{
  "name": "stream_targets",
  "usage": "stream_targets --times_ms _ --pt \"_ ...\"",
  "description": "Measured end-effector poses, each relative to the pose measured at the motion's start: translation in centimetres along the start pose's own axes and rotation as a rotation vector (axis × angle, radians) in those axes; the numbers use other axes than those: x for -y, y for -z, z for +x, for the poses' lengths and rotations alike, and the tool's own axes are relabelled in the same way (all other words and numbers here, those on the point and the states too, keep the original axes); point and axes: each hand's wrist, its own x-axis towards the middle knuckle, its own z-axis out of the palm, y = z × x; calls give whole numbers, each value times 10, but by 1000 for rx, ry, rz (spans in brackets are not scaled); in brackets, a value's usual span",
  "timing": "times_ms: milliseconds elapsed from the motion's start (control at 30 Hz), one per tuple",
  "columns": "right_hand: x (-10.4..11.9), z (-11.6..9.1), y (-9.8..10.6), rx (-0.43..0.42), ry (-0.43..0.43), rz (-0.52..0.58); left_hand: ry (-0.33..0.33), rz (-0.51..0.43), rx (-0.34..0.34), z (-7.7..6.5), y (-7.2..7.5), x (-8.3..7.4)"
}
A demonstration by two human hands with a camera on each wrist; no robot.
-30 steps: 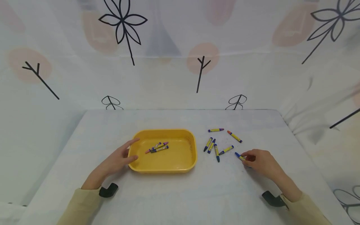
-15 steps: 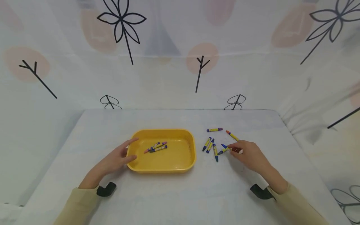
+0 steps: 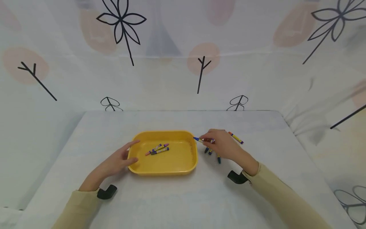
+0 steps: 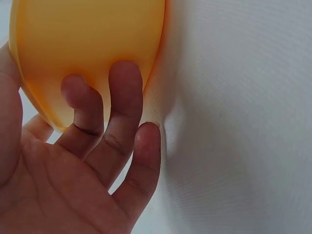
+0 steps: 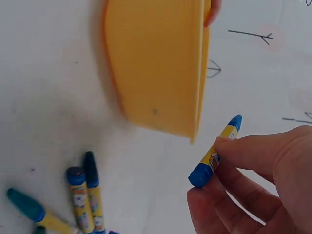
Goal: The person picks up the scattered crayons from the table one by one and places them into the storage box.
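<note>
In the head view, a yellow tray [image 3: 177, 159] holds several crayons [image 3: 160, 151] lying together left of its middle. My left hand [image 3: 114, 163] grips the tray's left end, thumb over the rim; the left wrist view shows curled fingers [image 4: 126, 87] against its outer wall. Just above the tray's right rim, my right hand [image 3: 224, 144] pinches a blue crayon [image 5: 214, 156] with a yellow wrapper between thumb and fingers. Its blue tip points toward the tray. Below that hand lie loose crayons [image 3: 219, 158], partly hidden by it.
An orange-tipped crayon [image 3: 235, 137] lies to the right, behind my right hand. The white-covered table [image 3: 171, 200] meets a patterned cloth backdrop [image 3: 171, 82] at its far edge. Loose crayons [image 5: 80, 200] lie close outside the tray in the right wrist view.
My right hand has picked up the blue crayon from the table at the right and carried it left to the tray's right rim. My left hand has stayed on the tray.
</note>
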Motion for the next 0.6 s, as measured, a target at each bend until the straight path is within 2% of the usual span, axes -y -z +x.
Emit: stream_targets --times_ms 333,600 --pt "37 58 -13 65 162 71 11 -36 0 2 -2 -1" --pt "61 94 -32 92 236 103 14 -34 -4 2 -2 -2"
